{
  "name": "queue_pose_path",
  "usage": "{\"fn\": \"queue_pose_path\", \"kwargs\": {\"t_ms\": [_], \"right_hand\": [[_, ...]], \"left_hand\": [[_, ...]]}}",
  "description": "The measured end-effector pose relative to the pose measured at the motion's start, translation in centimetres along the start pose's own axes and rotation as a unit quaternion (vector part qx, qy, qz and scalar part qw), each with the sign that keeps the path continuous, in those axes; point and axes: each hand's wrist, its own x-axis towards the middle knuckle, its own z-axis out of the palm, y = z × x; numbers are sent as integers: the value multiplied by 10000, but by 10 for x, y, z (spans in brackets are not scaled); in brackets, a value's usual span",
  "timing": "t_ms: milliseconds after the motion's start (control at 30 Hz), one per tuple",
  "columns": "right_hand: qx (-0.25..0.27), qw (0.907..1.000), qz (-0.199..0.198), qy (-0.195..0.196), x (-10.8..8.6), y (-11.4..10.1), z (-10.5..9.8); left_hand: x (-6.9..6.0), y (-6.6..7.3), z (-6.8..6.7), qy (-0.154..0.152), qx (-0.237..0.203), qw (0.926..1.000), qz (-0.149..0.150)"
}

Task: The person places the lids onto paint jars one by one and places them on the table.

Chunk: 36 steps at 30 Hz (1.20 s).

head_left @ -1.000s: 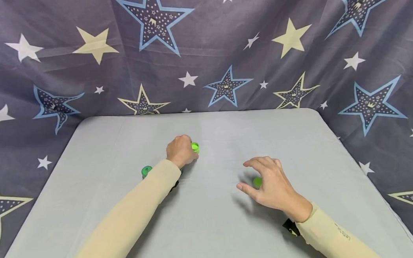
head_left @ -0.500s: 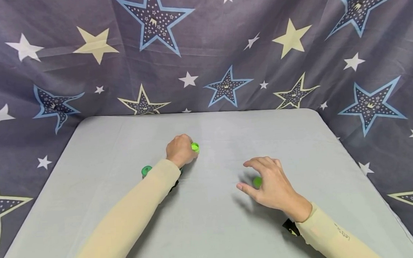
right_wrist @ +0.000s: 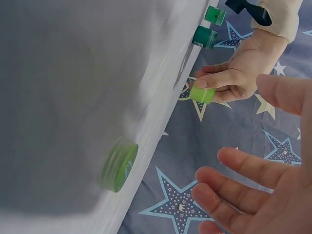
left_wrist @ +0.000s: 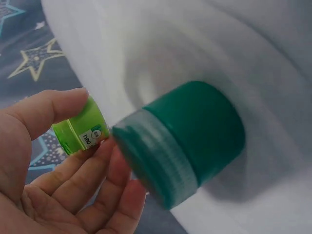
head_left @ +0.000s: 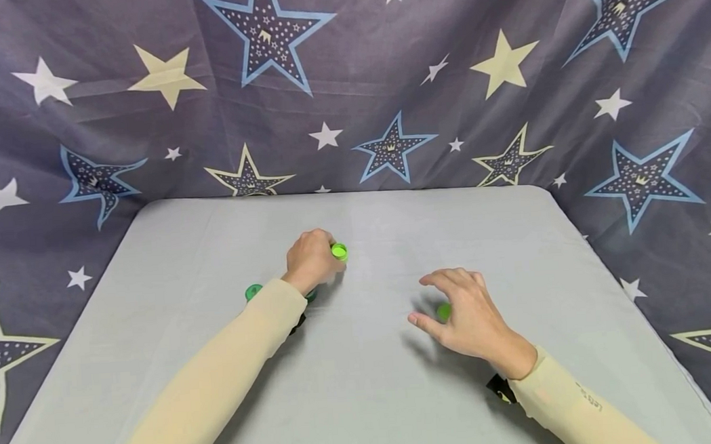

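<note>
The left hand (head_left: 313,258) pinches a small lime-green container (head_left: 340,252) between thumb and fingers; the left wrist view shows its printed label on the side of the container (left_wrist: 87,127). Close beside that hand stands a dark green jar (left_wrist: 187,136) with a clear band, mostly hidden by the wrist in the head view. The right hand (head_left: 472,313) is held with thumb and fingers spread around a round green container (head_left: 444,311), and the right wrist view shows a gap between the fingers and this container (right_wrist: 119,165).
Another green container (head_left: 253,292) stands left of the left forearm, and in the right wrist view this container (right_wrist: 215,15) is beside the dark green jar. A star-patterned cloth (head_left: 347,93) hangs behind the grey-white table (head_left: 365,384).
The left hand has shifted slightly to the right with the lime-green container, uncovering part of the dark green jar behind its wrist. The right hand has stayed in place.
</note>
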Motion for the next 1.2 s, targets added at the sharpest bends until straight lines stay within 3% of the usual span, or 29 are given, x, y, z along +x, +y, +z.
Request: {"fn": "queue_pose_path", "kwargs": {"t_ms": [400,767,1200], "right_hand": [[-9,10000,36,-31,1,2,0],[-49,10000,45,-70,2,3,0],[-67,9996,93,-243,1,6,-3]], "left_hand": [[-22,0,-13,143,-299,9991,283],[-46,1,-16,374,-452,9965,596],[-70,9,-20,391,-568,9948,749]]}}
